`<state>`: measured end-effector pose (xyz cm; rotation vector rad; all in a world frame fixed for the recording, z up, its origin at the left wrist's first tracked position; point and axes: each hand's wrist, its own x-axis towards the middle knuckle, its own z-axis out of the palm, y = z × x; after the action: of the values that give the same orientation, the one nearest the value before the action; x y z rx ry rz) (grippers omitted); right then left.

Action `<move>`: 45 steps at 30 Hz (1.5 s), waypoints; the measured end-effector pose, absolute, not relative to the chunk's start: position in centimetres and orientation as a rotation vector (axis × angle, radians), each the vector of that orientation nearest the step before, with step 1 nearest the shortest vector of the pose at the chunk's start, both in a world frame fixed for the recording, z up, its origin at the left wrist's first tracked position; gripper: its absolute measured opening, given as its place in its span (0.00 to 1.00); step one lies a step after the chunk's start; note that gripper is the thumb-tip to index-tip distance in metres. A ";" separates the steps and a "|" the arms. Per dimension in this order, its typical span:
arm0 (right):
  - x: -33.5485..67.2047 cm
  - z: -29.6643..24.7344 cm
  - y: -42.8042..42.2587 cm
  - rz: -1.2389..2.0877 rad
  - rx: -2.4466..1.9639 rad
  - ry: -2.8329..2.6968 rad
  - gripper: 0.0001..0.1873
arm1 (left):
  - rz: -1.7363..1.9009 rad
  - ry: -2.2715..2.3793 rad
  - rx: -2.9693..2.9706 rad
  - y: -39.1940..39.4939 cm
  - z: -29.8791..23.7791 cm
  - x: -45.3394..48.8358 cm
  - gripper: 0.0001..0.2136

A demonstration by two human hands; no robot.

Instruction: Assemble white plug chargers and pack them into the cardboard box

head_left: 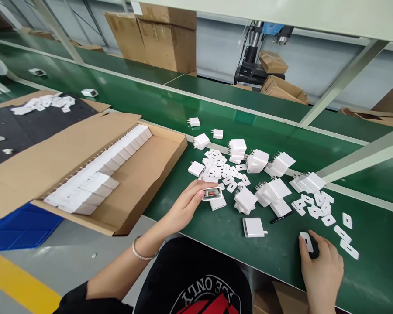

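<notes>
My left hand grips a white charger whose uncapped end faces me, showing metal and a red-orange part inside. Between the thumb and fingers of my right hand is a white slotted end cover. A dark object shows behind this cover, partly hidden by the fingers; I cannot make out what it is. Another uncapped charger lies on the green bench between my hands. Loose covers are scattered beyond my right hand, and a larger pile of covers lies past my left.
Several stacks of chargers stand along the bench's back edge. A black pen-like tool lies beside one stack. To the left, an open cardboard box holds rows of chargers. A slanted metal post rises at the right.
</notes>
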<state>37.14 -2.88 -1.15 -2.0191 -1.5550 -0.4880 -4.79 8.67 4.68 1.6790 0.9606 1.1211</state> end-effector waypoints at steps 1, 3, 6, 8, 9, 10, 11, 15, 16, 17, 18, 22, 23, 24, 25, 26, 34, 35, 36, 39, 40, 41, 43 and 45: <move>37.3 -1.1 -2.9 -0.452 -2.019 -1.558 0.36 | 1.111 0.959 1.649 8.3 5.0 -4.7 0.20; 37.2 -0.6 -2.9 -0.332 -2.026 -1.512 0.33 | 1.094 0.962 1.584 7.7 5.5 -4.5 0.22; 35.8 1.1 -2.8 -0.180 -2.050 -1.285 0.28 | 1.055 0.950 1.467 6.8 6.0 -4.3 0.25; 33.7 2.7 -2.7 -0.065 -1.930 -1.132 0.25 | 1.012 0.926 1.363 6.4 6.1 -4.0 0.26; 32.4 3.5 -2.7 -0.011 -1.806 -1.092 0.24 | 0.990 0.910 1.307 6.1 6.1 -3.8 0.26; 30.9 4.4 -2.6 0.035 -1.659 -1.099 0.24 | 0.969 0.891 1.248 5.9 6.1 -3.5 0.26; 29.3 5.2 -2.6 0.062 -1.528 -1.145 0.23 | 0.946 0.871 1.182 5.7 6.0 -3.1 0.26; 22.6 7.5 -1.9 0.137 -1.229 -1.526 0.22 | 0.900 0.829 0.970 4.7 5.5 -1.2 0.22; 21.2 7.8 -1.5 0.148 -1.160 -1.656 0.23 | 0.904 0.832 0.961 4.4 5.4 -0.8 0.22; 19.9 8.1 -1.1 0.139 -1.097 -1.765 0.23 | 0.907 0.836 0.974 4.1 5.3 -0.5 0.22; 18.8 8.2 -0.7 0.102 -1.044 -1.850 0.24 | 0.910 0.839 0.995 3.9 5.1 -0.2 0.22; 16.5 8.1 0.7 0.006 -1.031 -1.986 0.24 | 0.938 0.854 1.044 3.3 4.4 0.3 0.20; 16.4 7.9 0.8 0.030 -1.056 -1.993 0.25 | 0.954 0.868 1.048 3.2 4.2 0.4 0.20; 16.4 7.7 0.9 0.060 -1.077 -1.994 0.25 | 0.963 0.885 1.055 3.1 4.1 0.4 0.21; 16.5 7.6 0.9 0.087 -1.094 -1.993 0.26 | 0.963 0.899 1.068 3.1 3.9 0.5 0.22; 16.6 7.5 0.9 0.110 -1.110 -1.991 0.26 | 0.956 0.903 1.090 3.1 3.8 0.5 0.23; 17.6 7.3 0.1 0.286 -1.189 -1.907 0.27 | 0.950 0.816 1.235 2.5 4.3 0.6 0.19; 17.6 7.2 -0.1 0.312 -1.221 -1.847 0.26 | 0.965 0.820 1.256 2.4 4.4 0.5 0.19; 17.7 7.0 -0.3 0.341 -1.255 -1.782 0.25 | 0.980 0.815 1.283 2.3 4.5 0.4 0.18; 17.5 6.4 -0.6 0.509 -1.304 -1.658 0.21 | 1.024 0.736 1.377 1.9 4.8 0.0 0.16; 17.4 6.2 -0.6 0.593 -1.297 -1.641 0.20 | 1.028 0.703 1.405 1.8 4.8 -0.1 0.16; 17.2 6.0 -0.7 0.674 -1.286 -1.623 0.19 | 1.025 0.675 1.429 1.7 4.8 -0.1 0.15; 17.0 5.7 -0.6 0.785 -1.272 -1.565 0.16 | 1.019 0.638 1.462 1.7 4.8 -0.2 0.15; 16.8 5.5 -0.5 0.833 -1.263 -1.503 0.16 | 1.026 0.615 1.465 1.8 4.6 -0.3 0.16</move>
<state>16.85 -0.46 5.45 -1.2626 -1.5027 0.8333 -0.31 1.81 4.60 1.4649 0.6153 1.0256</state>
